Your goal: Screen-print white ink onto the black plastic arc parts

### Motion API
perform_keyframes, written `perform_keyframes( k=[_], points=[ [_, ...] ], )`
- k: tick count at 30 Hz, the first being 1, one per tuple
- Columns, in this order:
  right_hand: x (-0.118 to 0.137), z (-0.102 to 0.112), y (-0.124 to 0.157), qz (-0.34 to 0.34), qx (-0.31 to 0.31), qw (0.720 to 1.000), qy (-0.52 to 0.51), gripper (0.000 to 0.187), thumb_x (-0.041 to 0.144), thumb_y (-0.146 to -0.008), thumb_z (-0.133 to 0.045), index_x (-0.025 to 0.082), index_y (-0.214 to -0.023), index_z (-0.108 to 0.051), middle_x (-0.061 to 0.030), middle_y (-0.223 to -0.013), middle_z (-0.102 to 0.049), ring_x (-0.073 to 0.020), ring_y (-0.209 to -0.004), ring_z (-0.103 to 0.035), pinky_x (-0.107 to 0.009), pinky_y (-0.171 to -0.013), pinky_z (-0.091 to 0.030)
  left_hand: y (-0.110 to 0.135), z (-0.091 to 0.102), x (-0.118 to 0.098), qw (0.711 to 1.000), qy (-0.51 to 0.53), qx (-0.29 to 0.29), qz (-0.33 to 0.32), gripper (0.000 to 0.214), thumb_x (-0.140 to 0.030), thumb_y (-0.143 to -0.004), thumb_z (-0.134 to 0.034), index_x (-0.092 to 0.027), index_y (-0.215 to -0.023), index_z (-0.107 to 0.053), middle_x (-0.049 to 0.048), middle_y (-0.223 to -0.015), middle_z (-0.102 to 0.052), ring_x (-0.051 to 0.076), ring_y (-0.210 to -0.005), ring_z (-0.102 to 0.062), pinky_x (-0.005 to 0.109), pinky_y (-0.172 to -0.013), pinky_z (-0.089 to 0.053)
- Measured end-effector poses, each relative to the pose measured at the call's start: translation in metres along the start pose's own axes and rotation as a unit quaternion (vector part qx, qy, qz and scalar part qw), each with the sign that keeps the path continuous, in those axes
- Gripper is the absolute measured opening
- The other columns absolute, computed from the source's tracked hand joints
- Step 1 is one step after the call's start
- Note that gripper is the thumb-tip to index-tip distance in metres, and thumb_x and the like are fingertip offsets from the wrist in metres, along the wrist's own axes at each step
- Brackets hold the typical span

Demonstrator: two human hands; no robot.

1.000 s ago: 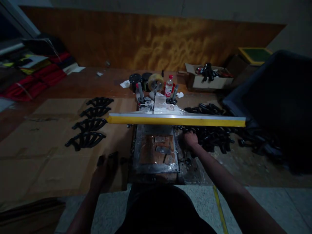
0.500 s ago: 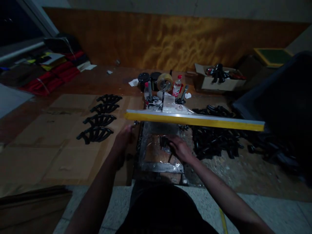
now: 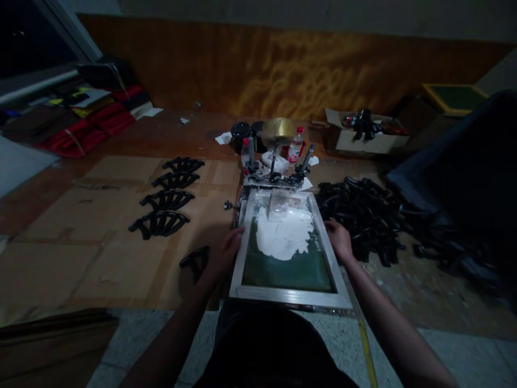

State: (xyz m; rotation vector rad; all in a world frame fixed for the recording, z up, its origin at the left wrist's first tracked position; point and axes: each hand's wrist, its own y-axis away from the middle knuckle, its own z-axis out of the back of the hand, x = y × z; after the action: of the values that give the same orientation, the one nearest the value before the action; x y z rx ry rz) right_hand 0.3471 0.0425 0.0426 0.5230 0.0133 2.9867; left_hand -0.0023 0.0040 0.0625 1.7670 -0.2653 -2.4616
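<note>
A screen printing frame [image 3: 291, 295] with a silver metal border lies flat in front of me. White ink [image 3: 283, 240] is spread over the upper half of its green mesh, and a squeegee [image 3: 278, 205] rests at the ink's far end. My left hand [image 3: 229, 250] has its fingers curled at the frame's left edge. At the right edge is my right hand [image 3: 340, 240], fingers bent against the border and partly hidden. Curved black plastic handles [image 3: 196, 261] lie on the cardboard beside my left forearm.
Rows of black handles [image 3: 161, 223] lie on the cardboard [image 3: 100, 215] to the left. A dark heap of handles [image 3: 371, 221] is on the right. Behind the frame stand hinge clamps [image 3: 274, 177], a roll of tape [image 3: 278, 128], a bottle [image 3: 295, 146] and a carton [image 3: 365, 141].
The frame has swung down from its raised position to lie flat, covering the platen. My left hand came nearer and rightward; my right hand moved right, from the platen to the frame's side.
</note>
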Motion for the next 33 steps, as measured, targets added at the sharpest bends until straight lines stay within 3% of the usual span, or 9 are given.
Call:
perform_keyframes(
  k=[2,5,7,10,18,21,24,28,33],
  points=[
    [0.009,0.013,-0.017,0.005,-0.069,0.997,-0.014,0.033,0.026,-0.099,-0.048,0.013,-0.125,-0.063,-0.0182,-0.125,-0.062,-0.0285,-0.115,-0.059,-0.043,-0.097,-0.049,0.002,-0.012,0.023,0.999,0.007,0.023,0.045,0.07,-0.051,-0.085,-0.053,-0.013,-0.144,-0.05,0.01,-0.103,-0.075,0.027,-0.097,-0.069,0.039,-0.086,-0.057],
    [0.057,0.02,-0.035,0.143,-0.118,0.983,-0.01,0.055,0.028,-0.09,-0.061,0.01,-0.141,-0.05,-0.0212,-0.146,-0.047,-0.0339,-0.132,-0.044,-0.045,-0.106,-0.041,-0.006,-0.025,0.048,0.998,0.013,0.03,0.06,0.075,-0.05,-0.084,-0.057,-0.013,-0.147,-0.045,0.0127,-0.112,-0.073,0.027,-0.1,-0.07,0.04,-0.088,-0.056],
    [0.094,0.017,-0.039,0.205,-0.053,0.977,0.02,0.053,0.026,-0.087,-0.065,0.011,-0.136,-0.053,-0.0202,-0.14,-0.053,-0.0333,-0.127,-0.048,-0.042,-0.103,-0.041,-0.011,-0.029,0.058,0.998,0.011,0.028,0.049,0.071,-0.05,-0.084,-0.058,-0.014,-0.144,-0.049,0.0147,-0.122,-0.07,0.029,-0.108,-0.068,0.042,-0.093,-0.055],
    [0.124,0.005,-0.025,0.205,0.092,0.972,0.074,0.025,0.02,-0.09,-0.058,0.016,-0.114,-0.064,-0.0139,-0.11,-0.068,-0.0273,-0.104,-0.061,-0.033,-0.087,-0.046,-0.015,-0.028,0.064,0.999,-0.005,0.028,0.029,0.067,-0.05,-0.085,-0.059,-0.014,-0.14,-0.053,0.016,-0.128,-0.068,0.03,-0.116,-0.065,0.044,-0.099,-0.052],
    [0.098,0.001,0.03,0.415,0.193,0.884,0.09,0.02,0.01,-0.086,-0.055,0.018,-0.1,-0.067,-0.0089,-0.1,-0.071,-0.0213,-0.096,-0.062,-0.028,-0.078,-0.045,-0.012,-0.028,0.063,0.999,0.003,0.026,0.033,0.064,-0.049,-0.086,-0.058,-0.014,-0.139,-0.055,0.0162,-0.125,-0.07,0.031,-0.112,-0.067,0.045,-0.097,-0.052],
    [0.101,0.002,0.021,0.383,0.186,0.902,0.066,0.015,0.013,-0.083,-0.061,0.019,-0.094,-0.068,-0.006,-0.095,-0.071,-0.0203,-0.09,-0.063,-0.027,-0.074,-0.045,-0.012,-0.028,0.062,0.999,-0.006,0.025,0.029,0.063,-0.047,-0.087,-0.057,-0.013,-0.139,-0.054,0.016,-0.131,-0.067,0.031,-0.117,-0.064,0.045,-0.102,-0.05],
    [0.101,-0.012,0.023,0.355,0.11,0.927,0.055,0.018,0.011,-0.086,-0.058,0.017,-0.1,-0.068,-0.0103,-0.101,-0.07,-0.0228,-0.096,-0.062,-0.03,-0.079,-0.047,-0.011,-0.028,0.059,0.999,-0.011,0.024,0.04,0.063,-0.048,-0.086,-0.056,-0.012,-0.138,-0.055,0.0156,-0.125,-0.07,0.03,-0.11,-0.067,0.044,-0.098,-0.052],
    [0.087,-0.029,0.045,0.426,0.094,0.899,0.026,0.028,0.01,-0.087,-0.055,0.016,-0.111,-0.067,-0.0136,-0.11,-0.07,-0.0243,-0.099,-0.061,-0.035,-0.085,-0.05,-0.01,-0.028,0.056,0.999,-0.006,0.019,0.045,0.064,-0.049,-0.085,-0.057,-0.011,-0.137,-0.055,0.0147,-0.114,-0.073,0.028,-0.101,-0.069,0.042,-0.091,-0.055],
    [0.101,-0.007,0.018,0.347,0.096,0.933,-0.017,0.034,0.017,-0.091,-0.058,0.018,-0.124,-0.065,-0.0107,-0.108,-0.071,-0.023,-0.101,-0.065,-0.031,-0.085,-0.05,-0.008,-0.022,0.043,0.998,-0.002,0.031,0.057,0.07,-0.051,-0.083,-0.06,-0.009,-0.139,-0.053,0.0119,-0.098,-0.074,0.026,-0.09,-0.07,0.04,-0.084,-0.056]
  ],
)
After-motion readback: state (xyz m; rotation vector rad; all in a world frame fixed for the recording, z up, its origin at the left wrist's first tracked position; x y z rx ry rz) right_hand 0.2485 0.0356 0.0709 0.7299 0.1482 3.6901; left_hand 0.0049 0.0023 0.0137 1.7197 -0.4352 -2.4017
